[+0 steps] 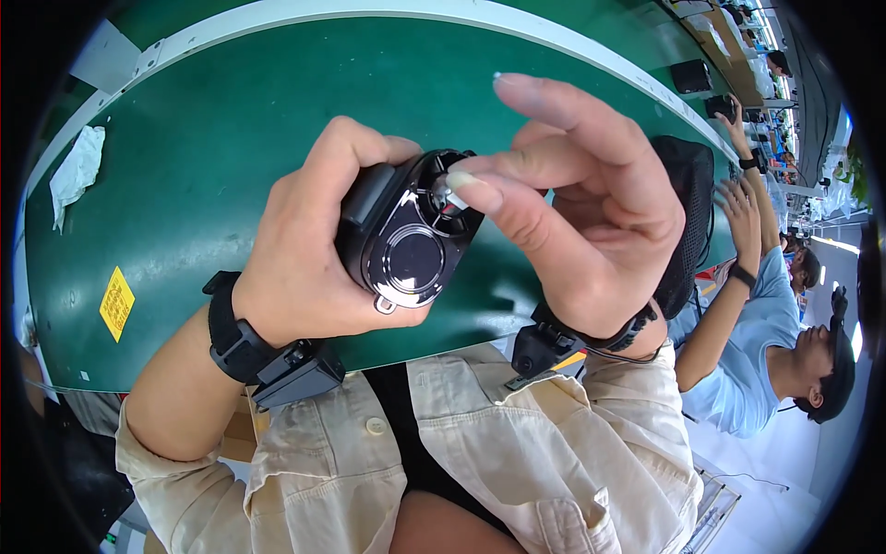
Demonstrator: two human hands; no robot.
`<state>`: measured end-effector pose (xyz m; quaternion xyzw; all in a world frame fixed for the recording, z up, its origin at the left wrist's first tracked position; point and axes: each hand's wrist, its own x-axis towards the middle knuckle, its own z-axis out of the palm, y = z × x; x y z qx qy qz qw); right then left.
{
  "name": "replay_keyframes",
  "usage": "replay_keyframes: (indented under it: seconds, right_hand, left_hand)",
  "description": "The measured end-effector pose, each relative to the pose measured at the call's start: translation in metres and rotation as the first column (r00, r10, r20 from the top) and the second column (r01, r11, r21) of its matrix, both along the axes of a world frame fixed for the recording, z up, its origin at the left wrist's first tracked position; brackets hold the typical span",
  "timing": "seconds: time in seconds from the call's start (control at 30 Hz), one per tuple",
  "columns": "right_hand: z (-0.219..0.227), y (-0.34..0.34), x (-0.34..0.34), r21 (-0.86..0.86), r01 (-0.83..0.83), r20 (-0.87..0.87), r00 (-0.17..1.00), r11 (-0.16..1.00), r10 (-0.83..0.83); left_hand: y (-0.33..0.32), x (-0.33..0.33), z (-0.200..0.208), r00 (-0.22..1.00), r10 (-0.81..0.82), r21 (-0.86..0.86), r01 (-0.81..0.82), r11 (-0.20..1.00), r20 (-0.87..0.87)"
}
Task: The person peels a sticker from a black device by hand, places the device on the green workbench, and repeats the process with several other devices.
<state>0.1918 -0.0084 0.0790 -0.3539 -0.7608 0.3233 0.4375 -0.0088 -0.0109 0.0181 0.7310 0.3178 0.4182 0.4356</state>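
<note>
A glossy black handheld device (pixel 411 260) with a round ringed panel, a small loop at its lower end and a spoked round opening at its upper end is held above the green table. My left hand (pixel 300 217) wraps around its left side and underside. Over the opening, my right hand (pixel 600 198) has its thumb and index finger pinched together, the other fingers raised. A small silver part (pixel 449 205) with a bit of red shows at the thumb tip, inside the opening. Its exact kind is partly hidden by the fingers.
The green table (pixel 212 120) has a pale raised edge (pixel 369 11) at the far side. A white crumpled sheet (pixel 78 175) and a yellow label (pixel 116 305) lie at left. Beyond my right hand is a black mesh bag (pixel 688 212). A person in light blue (pixel 748 342) works at right.
</note>
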Motion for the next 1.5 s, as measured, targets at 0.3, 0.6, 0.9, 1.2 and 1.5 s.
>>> replay_keyframes:
  seconds: [0.3,0.6,0.9,1.2,1.5]
  right_hand:
    - [-0.013,0.006,-0.004,0.482,-0.024,0.202,0.976,0.876,-0.085]
    - [-0.018,-0.003,-0.013,0.758,-0.111,0.401,0.856,0.642,-0.326]
    - [0.004,0.013,0.005,0.176,-0.084,0.196,0.979,0.981,0.049]
    - [-0.013,0.012,0.001,-0.303,-0.190,-0.304,0.948,0.934,0.095]
    - [-0.014,0.008,0.002,-0.225,-0.046,-0.092,0.995,0.973,0.025]
  left_hand:
    - [-0.002,0.001,-0.006,0.994,0.108,0.116,-0.105,0.988,-0.021]
    - [-0.001,0.004,-0.007,0.966,0.251,0.158,-0.239,0.958,-0.059]
    - [0.001,0.001,-0.009,0.990,0.138,0.189,-0.134,0.973,-0.009]
    - [0.001,0.000,-0.006,0.993,0.111,0.215,-0.102,0.971,-0.032]
    - [0.001,0.002,-0.010,0.984,0.174,0.224,-0.163,0.961,-0.028]
